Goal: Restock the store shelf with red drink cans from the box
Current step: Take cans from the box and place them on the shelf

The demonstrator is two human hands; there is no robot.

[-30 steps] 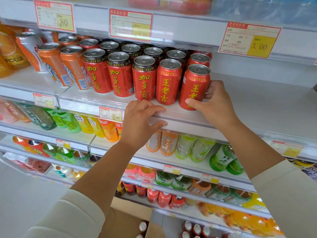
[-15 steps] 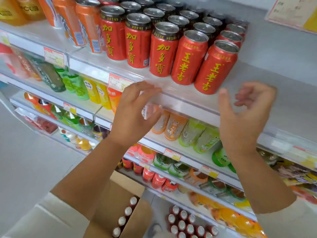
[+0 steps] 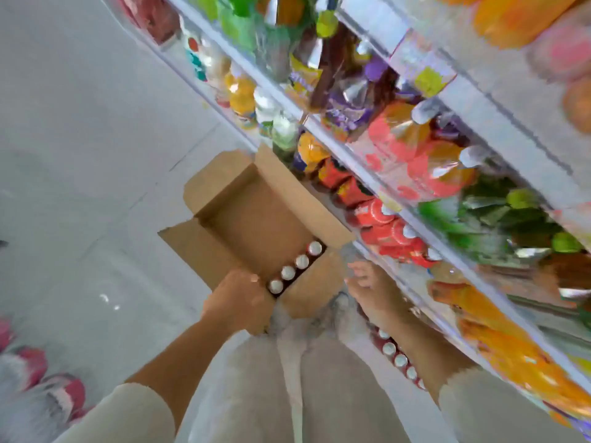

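Observation:
An open cardboard box (image 3: 256, 219) lies on the floor below me. A row of red drink cans (image 3: 295, 266) with silver tops stands along its near-right side. My left hand (image 3: 238, 302) hovers at the box's near corner, right beside the nearest can, with its fingers curled down and hidden behind the back of the hand. My right hand (image 3: 374, 292) hangs to the right of the box, fingers spread and holding nothing. The upper shelf with the red cans is out of view.
The lower shelves (image 3: 399, 212) run diagonally along the right, packed with blurred bottles and packets. A second row of red cans (image 3: 399, 359) stands on the floor under my right forearm. My legs in pale trousers (image 3: 287, 378) fill the bottom centre. White floor (image 3: 80, 155) spreads to the left.
My right hand let go of the red can on the upper shelf. My view swung down from that shelf to the box, and both hands dropped toward it.

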